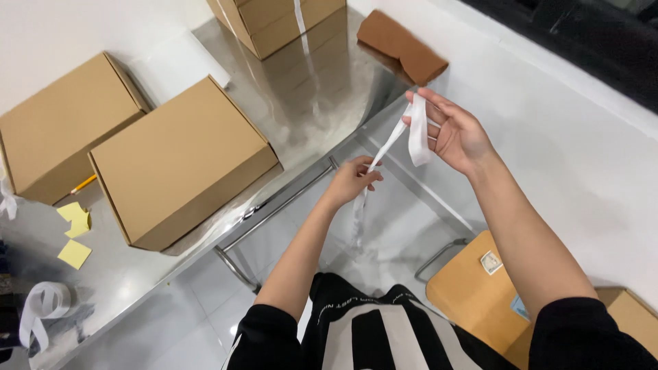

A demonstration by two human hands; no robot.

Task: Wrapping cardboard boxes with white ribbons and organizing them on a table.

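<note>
Hands pinch white tape strip (397, 133) — left hand (353, 179), right hand (456, 133) — beside cardboard box (181, 161) on steel table (301, 103).

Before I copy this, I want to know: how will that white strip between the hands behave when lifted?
Probably floppy: the white strip sags between the right hand and left hand, its tail dangling. Likely very light, since fingers alone hold it.

place: packing room | signs: plain cardboard boxes (179, 161) on steel table (301, 89), white tape roll (42, 301)
</note>
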